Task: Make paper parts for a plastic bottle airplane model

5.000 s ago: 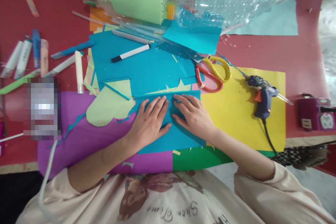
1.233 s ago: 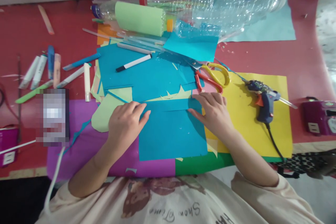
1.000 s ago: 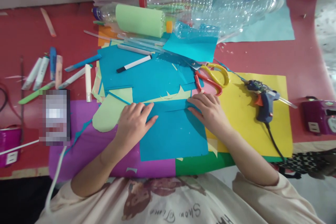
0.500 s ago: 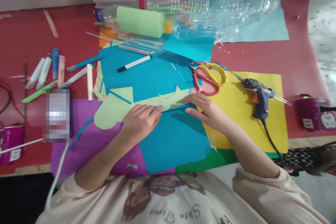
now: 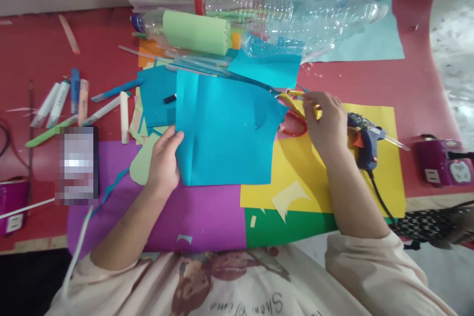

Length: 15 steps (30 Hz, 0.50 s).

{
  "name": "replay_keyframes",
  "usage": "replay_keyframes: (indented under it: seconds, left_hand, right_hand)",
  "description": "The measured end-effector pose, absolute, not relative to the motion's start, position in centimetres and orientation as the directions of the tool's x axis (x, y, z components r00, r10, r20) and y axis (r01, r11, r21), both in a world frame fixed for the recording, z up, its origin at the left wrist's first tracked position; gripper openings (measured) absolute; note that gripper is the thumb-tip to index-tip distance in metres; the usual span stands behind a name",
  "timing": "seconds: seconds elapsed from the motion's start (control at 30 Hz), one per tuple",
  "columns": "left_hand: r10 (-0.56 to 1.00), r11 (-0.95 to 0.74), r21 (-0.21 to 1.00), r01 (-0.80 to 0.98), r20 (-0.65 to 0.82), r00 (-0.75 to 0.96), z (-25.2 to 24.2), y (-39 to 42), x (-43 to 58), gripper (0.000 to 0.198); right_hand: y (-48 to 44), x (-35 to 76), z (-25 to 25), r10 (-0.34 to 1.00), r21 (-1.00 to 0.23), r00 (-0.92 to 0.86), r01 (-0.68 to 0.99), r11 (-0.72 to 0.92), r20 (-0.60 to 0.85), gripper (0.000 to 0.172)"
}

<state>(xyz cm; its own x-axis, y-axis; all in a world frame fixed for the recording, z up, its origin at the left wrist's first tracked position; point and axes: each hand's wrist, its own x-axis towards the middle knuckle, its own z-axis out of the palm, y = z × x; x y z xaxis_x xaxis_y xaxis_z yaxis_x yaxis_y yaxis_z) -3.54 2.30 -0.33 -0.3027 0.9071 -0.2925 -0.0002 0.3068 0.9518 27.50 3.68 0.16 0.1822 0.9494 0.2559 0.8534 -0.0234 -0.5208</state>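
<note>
My left hand pinches the left edge of a blue sheet of paper, which has a crease running down near that side and is lifted over the other papers. At the sheet's upper right, my right hand has its fingers closed on the yellow handle of a pair of scissors. The red handle lies lower, beside the paper's edge. The blades point left, along the sheet's top. Part of a light green paper cutout shows beside my left hand.
Clear plastic bottles lie at the back, one wrapped in green paper. A glue gun rests on yellow paper at right. Several markers and a phone are on the left. Purple paper lies in front.
The blue sheet has been lifted and turned, now covering the middle papers. My right hand has moved right and up from the fold onto the scissors. My left hand has shifted left.
</note>
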Motion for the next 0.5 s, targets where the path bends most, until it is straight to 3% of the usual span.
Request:
replay_keyframes:
  seconds: [0.1,0.27,0.37,0.43,0.5]
  left_hand:
    - [0.898,0.310,0.942,-0.127,-0.335,-0.286,0.0,2.0,-2.8,0.022]
    - [0.898,0.354,0.921,-0.160,-0.383,-0.216,0.9,1.9,-2.6,0.038]
    - [0.846,0.532,0.841,-0.101,-0.523,0.100,1.4,1.8,-2.9,0.049]
    - [0.734,0.625,0.781,0.000,-0.587,0.342,1.7,1.6,-3.2,0.046]
    - [0.657,0.651,0.754,0.083,-0.615,0.436,1.7,1.2,-3.4,0.038]
  right_hand:
    - [4.0,27.6,-1.0,0.975,-0.399,0.060,0.916,0.032,0.216,0.039]
    - [4.8,27.1,-2.0,0.990,-0.389,0.055,0.921,0.001,0.133,0.055]
    - [5.0,26.8,-1.6,0.997,-0.392,0.060,0.919,-0.035,0.052,0.067]
    - [4.9,26.6,-1.2,0.998,-0.384,0.059,0.922,-0.051,0.010,0.069]
    - [4.8,26.5,-0.9,0.998,-0.382,0.066,0.922,-0.061,0.000,0.066]
